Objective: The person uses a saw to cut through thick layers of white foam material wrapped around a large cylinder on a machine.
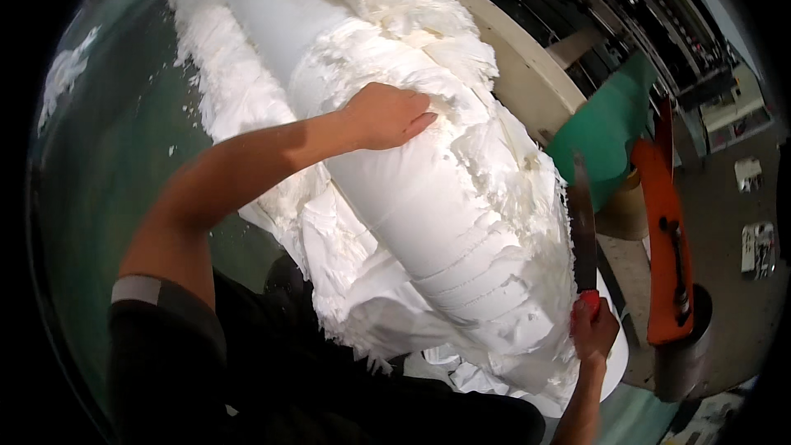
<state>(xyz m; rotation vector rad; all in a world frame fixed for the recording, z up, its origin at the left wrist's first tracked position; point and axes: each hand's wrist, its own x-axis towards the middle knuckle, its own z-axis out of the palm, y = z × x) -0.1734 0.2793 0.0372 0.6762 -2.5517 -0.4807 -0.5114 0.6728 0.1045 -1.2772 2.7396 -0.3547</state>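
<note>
- Dark clothing (329,371) sits at the near end of the white roll (404,214), which lies lengthwise away from the person.
- The right hand (595,331) is just right of the roll's near end; its grip is closed around the red handle of a long knife (583,239).
- The blade points away from the person alongside the roll's right flank; whether it touches there, I cannot tell.
- Crumpled, ragged torn white layers (527,189) cover the roll's right side and top, and more hang along its left.
- The left hand (385,117) rests on top of the roll, fingers curled at the ragged edge; I cannot tell whether its grip pinches anything.
- Right of the roll, beyond the knife, stand an orange bar (667,264) and a green sheet (606,132).
- A beige beam (527,53) runs beside the roll's far right, with dark machinery (651,8) farther off.
</note>
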